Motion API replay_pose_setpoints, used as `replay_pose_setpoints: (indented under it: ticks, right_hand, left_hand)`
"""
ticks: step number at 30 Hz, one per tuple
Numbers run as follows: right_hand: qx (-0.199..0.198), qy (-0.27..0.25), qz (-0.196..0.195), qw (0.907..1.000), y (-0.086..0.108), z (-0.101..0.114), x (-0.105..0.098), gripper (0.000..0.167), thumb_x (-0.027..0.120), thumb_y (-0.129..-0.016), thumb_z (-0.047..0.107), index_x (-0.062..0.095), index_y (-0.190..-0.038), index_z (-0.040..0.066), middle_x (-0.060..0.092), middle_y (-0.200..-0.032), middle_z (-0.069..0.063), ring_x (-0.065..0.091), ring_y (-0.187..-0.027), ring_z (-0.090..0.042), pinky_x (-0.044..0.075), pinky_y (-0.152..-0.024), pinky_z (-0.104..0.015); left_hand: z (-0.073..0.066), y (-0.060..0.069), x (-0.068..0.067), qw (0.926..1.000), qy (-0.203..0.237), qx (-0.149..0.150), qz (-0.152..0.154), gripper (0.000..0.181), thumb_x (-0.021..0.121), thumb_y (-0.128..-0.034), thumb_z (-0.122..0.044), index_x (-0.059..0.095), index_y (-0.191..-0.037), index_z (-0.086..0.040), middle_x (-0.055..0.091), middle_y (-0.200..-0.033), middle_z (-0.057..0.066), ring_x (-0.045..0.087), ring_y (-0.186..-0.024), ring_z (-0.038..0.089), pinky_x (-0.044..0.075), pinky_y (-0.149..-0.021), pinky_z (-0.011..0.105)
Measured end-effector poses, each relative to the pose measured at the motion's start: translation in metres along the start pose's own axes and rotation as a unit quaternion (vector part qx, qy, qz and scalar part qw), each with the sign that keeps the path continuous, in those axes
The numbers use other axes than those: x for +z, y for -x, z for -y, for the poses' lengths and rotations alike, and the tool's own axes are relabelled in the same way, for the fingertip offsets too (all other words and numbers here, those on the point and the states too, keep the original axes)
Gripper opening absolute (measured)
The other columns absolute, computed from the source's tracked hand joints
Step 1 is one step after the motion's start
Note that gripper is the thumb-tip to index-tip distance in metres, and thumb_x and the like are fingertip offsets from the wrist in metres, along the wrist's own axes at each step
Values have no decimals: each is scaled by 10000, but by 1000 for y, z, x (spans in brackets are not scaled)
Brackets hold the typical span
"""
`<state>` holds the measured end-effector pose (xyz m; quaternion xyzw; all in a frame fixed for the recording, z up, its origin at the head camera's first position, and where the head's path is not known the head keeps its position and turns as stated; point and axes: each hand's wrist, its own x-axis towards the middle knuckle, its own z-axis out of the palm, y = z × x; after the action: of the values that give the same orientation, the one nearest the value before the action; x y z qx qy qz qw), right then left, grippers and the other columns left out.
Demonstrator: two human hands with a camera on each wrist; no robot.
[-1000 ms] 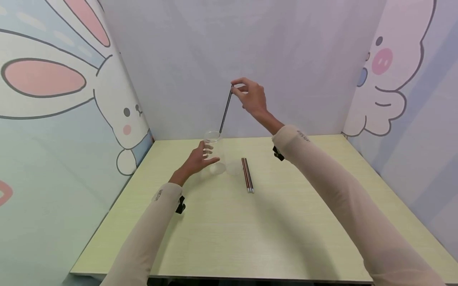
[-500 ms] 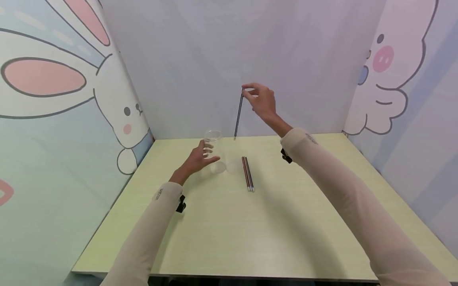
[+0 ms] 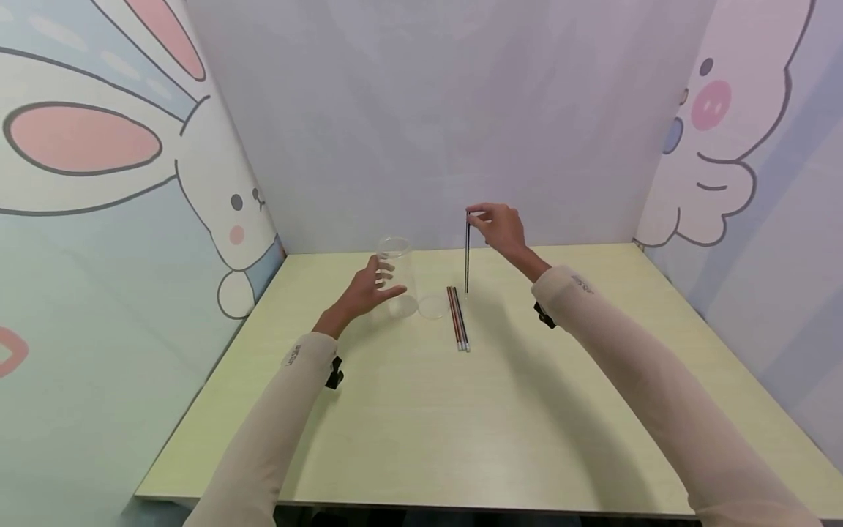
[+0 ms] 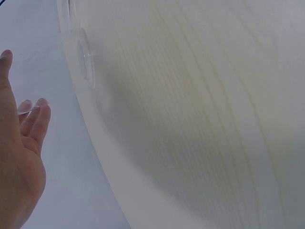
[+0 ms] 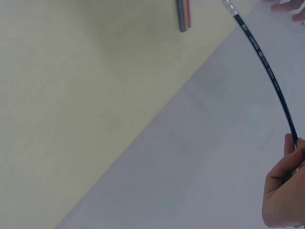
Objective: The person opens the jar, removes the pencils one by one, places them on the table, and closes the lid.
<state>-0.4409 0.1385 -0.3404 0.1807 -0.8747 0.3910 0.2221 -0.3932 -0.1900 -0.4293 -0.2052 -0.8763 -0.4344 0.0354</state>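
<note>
In the head view my left hand (image 3: 370, 289) holds a tall clear cup (image 3: 403, 278), its thumb on the near side and its fingers showing through the wall. The cup stands on the table. My right hand (image 3: 506, 231) pinches a black pencil (image 3: 467, 256) by its upper end. That pencil hangs almost upright, and the right wrist view shows its white eraser (image 5: 229, 6) at the end away from the fingers. Several pencils (image 3: 457, 319), some reddish and some dark, lie side by side just left of and nearer than the hanging pencil.
A clear round disc (image 3: 432, 307) lies flat between the cup and the lying pencils. The pale wood table (image 3: 395, 424) meets a plain wall (image 3: 421, 124) at the back. Side walls with cartoon animals stand left and right.
My right hand has carried the black pencil from above the cup to the right and down, turning it from slanted to nearly upright. The left hand and cup stay in place.
</note>
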Motion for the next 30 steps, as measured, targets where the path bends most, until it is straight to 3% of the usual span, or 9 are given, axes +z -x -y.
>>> replay_pose_setpoints:
  ticks: [5, 11, 26, 30]
  right_hand:
    - [231, 58, 265, 9994, 12, -14, 13, 273, 682, -1034, 264, 754, -1277, 162, 774, -1116, -140, 641, -522, -204, 417, -425, -259]
    - [244, 27, 547, 9982, 27, -27, 27, 269, 687, -1030, 246, 756, -1268, 142, 777, -1095, -149, 653, -529, -196, 413, -414, -269]
    - [478, 78, 990, 9939, 50, -49, 48, 261, 687, -1030, 242, 749, -1255, 124, 774, -1109, -147, 743, -707, -382, 420, -423, -267]
    - [510, 120, 1066, 9929, 53, -52, 52, 277, 682, -1032, 256, 746, -1255, 104, 774, -1112, -144, 748, -717, -371, 422, -425, -258]
  left_hand:
    - [-2, 1, -2, 10000, -24, 11, -19, 750, 810, -937, -279, 331, -1452, -21, 494, -1468, 275, 561, -1333, 405, 491, -1114, 520]
    - [-2, 3, -3, 10000, -18, -22, 19, 771, 805, -940, -298, 324, -1465, -3, 497, -1473, 243, 559, -1340, 385, 489, -1119, 510]
    - [0, 4, 0, 10000, 32, -78, 38, 781, 806, -937, -312, 319, -1471, -15, 490, -1483, 241, 559, -1345, 357, 488, -1123, 500]
    - [0, 3, 0, 10000, 11, -79, 21, 773, 806, -937, -309, 325, -1465, -11, 491, -1482, 245, 560, -1344, 364, 493, -1119, 497]
